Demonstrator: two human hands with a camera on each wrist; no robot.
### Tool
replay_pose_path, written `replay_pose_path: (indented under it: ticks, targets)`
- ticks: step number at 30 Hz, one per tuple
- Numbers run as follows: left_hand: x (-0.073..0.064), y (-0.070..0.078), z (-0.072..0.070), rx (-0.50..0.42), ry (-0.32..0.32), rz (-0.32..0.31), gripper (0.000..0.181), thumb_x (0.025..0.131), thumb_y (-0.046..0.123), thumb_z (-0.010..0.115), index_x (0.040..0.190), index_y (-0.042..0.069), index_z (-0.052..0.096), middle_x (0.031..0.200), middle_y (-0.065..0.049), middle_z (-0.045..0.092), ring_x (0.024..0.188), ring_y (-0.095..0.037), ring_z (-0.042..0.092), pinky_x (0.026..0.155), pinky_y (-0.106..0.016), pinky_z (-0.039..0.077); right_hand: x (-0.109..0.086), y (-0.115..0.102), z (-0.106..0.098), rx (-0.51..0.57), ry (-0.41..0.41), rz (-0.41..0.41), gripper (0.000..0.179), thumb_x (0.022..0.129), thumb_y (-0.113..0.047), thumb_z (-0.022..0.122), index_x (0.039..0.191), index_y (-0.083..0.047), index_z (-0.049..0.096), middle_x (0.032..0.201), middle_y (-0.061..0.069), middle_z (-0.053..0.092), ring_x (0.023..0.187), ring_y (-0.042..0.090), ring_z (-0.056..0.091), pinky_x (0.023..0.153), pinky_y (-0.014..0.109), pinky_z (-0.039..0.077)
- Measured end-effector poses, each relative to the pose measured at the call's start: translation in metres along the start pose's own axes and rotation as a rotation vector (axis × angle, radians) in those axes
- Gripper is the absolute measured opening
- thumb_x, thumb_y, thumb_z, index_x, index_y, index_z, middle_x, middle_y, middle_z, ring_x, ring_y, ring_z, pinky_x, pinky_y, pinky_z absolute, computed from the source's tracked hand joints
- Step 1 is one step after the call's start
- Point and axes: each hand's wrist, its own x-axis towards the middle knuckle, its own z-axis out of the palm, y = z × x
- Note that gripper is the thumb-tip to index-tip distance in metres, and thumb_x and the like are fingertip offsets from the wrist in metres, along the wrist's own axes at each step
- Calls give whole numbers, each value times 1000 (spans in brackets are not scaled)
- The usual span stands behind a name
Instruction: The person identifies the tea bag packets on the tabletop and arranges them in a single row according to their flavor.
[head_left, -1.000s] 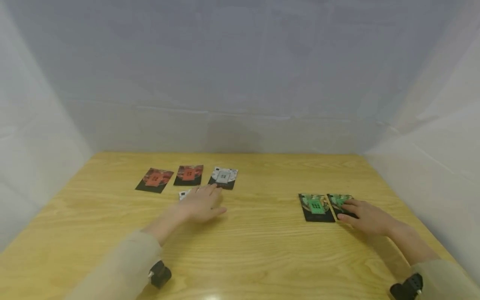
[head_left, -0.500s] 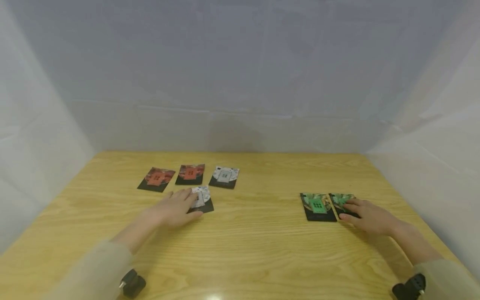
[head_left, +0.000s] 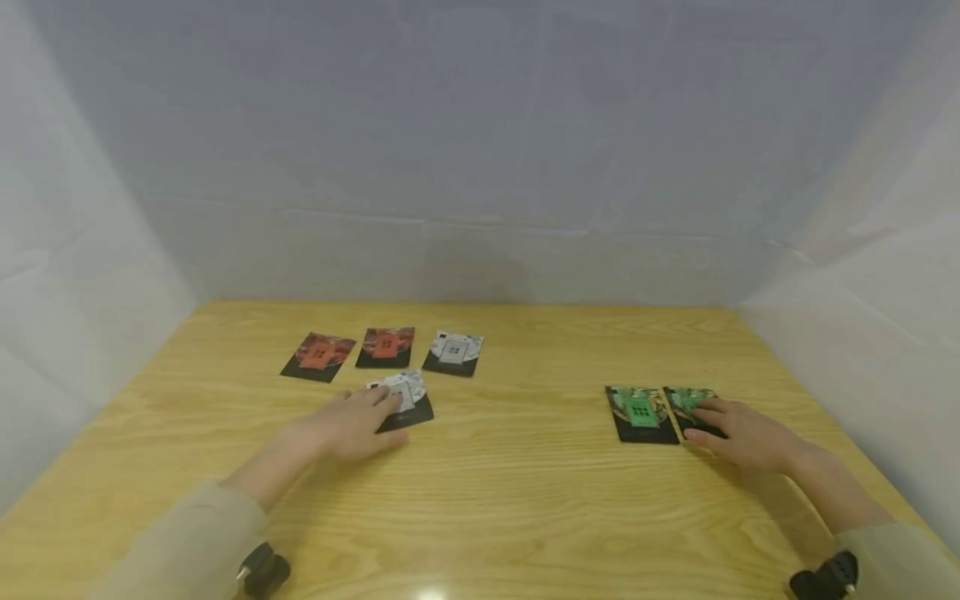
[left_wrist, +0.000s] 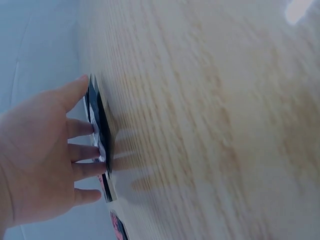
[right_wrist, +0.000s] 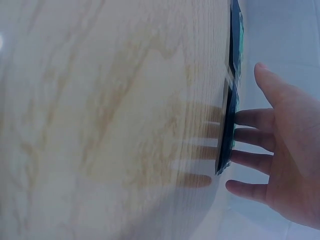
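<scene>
My left hand [head_left: 352, 427] lies with fingers spread over the left part of a white-and-black flat packet [head_left: 411, 400], fingertips at its face. The left wrist view shows these fingers [left_wrist: 82, 151] reaching to the packet, the thumb out to the side. At the right, my right hand [head_left: 742, 433] has its fingers extended on a green-and-black packet [head_left: 686, 402], covering much of it. In the right wrist view the fingers [right_wrist: 254, 137] meet that packet's face, with the thumb raised apart. A second green-and-black packet [head_left: 641, 414] lies directly left of it.
Behind my left hand, two red-and-black packets, one tilted [head_left: 318, 357] and one straighter [head_left: 386, 347], lie in a row with another white-and-black packet [head_left: 453, 353]. White sheeting [head_left: 480, 167] walls the back and sides of the wooden table [head_left: 517, 500].
My left hand has drawn back and leftward, uncovering more of the near white packet, which has turned slightly. My right hand stays on the green packet. The view has shifted a little.
</scene>
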Motion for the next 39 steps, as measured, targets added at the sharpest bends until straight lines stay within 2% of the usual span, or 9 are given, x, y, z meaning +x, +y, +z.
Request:
replay_pose_path:
  ticks: [11, 18, 39]
  targets:
    - [0, 7, 1, 36, 12, 39, 75, 92, 55, 45, 143, 1, 32, 147, -24, 24, 135, -41, 21, 107, -59, 15, 0, 1, 0, -19, -6, 2, 66, 94, -45, 49, 126, 12, 50, 131, 36, 39, 118, 56, 34, 91, 65, 33]
    - [3, 12, 5, 37, 10, 88, 77, 91, 56, 45, 144, 2, 31, 148, -23, 25, 134, -42, 21, 107, -59, 14, -1, 0, 0, -25, 2, -2, 65, 93, -45, 50, 125, 12, 51, 131, 36, 40, 118, 56, 34, 91, 65, 32]
    - [20, 42, 10, 104, 11, 182, 78, 90, 57, 45, 147, 7, 26, 151, -14, 21, 138, -31, 19, 110, -52, 14, -4, -5, 2, -20, 10, 10, 67, 93, -47, 49, 127, 11, 49, 133, 36, 38, 119, 56, 33, 92, 65, 32]
